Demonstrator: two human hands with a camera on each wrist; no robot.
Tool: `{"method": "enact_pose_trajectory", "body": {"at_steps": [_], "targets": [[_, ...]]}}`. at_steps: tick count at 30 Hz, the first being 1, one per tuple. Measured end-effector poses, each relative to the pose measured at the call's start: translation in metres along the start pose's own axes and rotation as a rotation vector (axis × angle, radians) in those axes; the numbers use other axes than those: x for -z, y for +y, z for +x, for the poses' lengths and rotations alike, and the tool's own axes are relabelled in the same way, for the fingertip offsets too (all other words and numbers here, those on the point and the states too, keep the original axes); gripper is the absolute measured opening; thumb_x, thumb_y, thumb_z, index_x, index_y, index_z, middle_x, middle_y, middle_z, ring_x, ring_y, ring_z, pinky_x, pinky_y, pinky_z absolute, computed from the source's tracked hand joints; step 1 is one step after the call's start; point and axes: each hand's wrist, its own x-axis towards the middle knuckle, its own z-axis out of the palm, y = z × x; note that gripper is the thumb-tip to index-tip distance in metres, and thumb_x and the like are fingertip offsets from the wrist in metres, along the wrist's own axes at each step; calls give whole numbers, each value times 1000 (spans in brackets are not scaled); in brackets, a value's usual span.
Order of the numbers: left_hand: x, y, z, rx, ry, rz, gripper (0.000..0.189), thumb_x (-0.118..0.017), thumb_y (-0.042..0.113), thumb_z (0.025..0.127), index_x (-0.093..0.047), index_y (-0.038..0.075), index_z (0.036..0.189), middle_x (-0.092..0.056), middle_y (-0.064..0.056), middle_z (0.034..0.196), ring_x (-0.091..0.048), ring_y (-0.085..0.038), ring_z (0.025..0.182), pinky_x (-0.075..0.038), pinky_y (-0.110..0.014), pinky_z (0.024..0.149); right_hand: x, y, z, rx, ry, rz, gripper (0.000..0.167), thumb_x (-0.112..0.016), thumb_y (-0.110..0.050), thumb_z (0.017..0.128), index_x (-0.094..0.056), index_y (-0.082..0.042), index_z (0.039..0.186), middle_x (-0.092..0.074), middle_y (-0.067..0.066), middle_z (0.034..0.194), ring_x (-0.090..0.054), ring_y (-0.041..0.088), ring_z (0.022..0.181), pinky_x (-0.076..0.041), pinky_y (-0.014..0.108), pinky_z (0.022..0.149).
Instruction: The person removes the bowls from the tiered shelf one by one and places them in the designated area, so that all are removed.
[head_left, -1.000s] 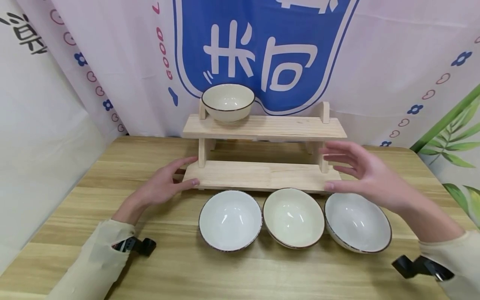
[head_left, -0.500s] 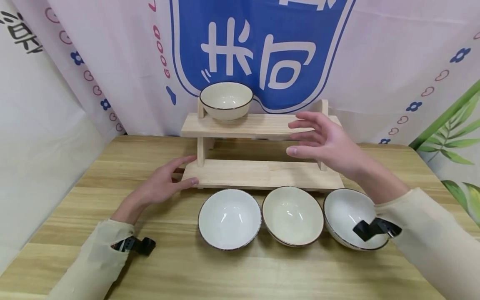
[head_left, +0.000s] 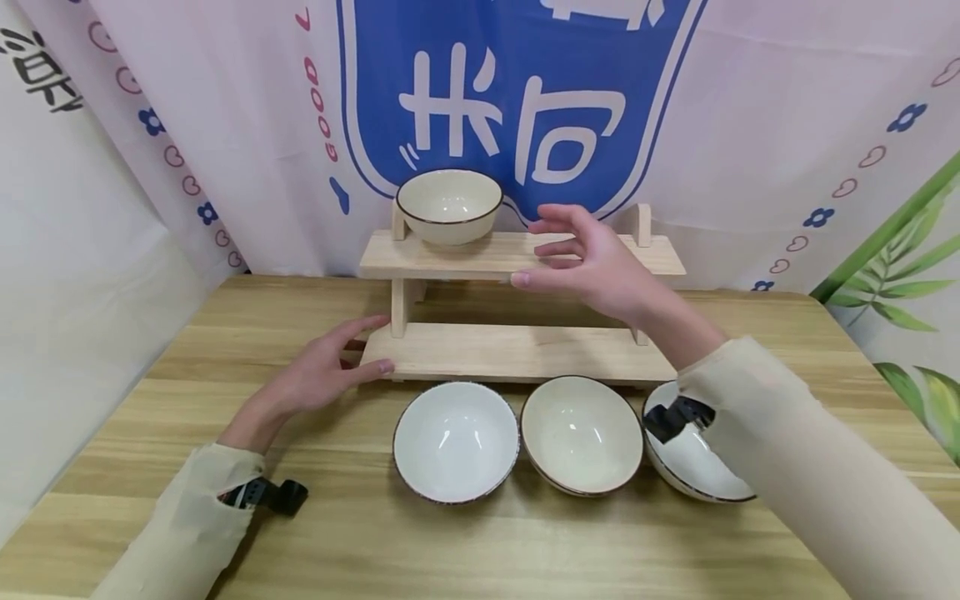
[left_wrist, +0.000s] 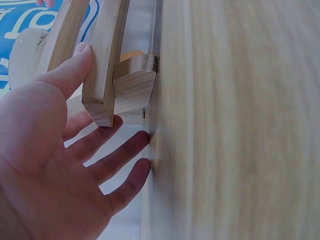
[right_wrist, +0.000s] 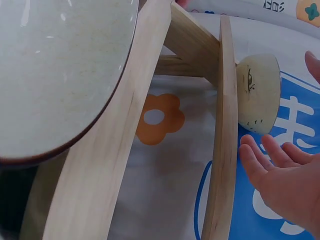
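A two-tier wooden shelf (head_left: 517, 350) stands on the table. My left hand (head_left: 322, 367) holds the left end of its lower board, thumb on top and fingers at the end and below, as the left wrist view shows. On the left of the upper board sits a cream bowl (head_left: 450, 208) with a dark rim. My right hand (head_left: 588, 258) is in front of the upper board, to the right of that bowl, holding nothing. Its fingers are spread and point left; in the right wrist view the fingertips (right_wrist: 247, 142) come close to the bowl (right_wrist: 257, 92).
In front of the shelf stand a white bowl (head_left: 456, 442), a cream bowl (head_left: 581, 433) and another white bowl (head_left: 693, 458), partly covered by the right sleeve. The wooden table (head_left: 315, 533) extends around them. A printed curtain (head_left: 750, 125) hangs behind the shelf.
My right hand has moved left from the shelf's right end, rising past the upper board toward the bowl on top. My left hand has stayed at the shelf's left end.
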Motion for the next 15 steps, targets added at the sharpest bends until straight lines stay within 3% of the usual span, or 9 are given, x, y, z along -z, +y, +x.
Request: {"method": "enact_pose_trajectory", "body": {"at_steps": [15], "targets": [[-1,-1,0,5,2,-6,78,-68,46,103,-33,19,167,-41,-24,165,-56,-47,137,-56,-59,105,-24,-7,45,-60,29,-13,109,-88,-45,86,-22,-22,169,-38,1,170,-48,24,149,-53,50,115]]}}
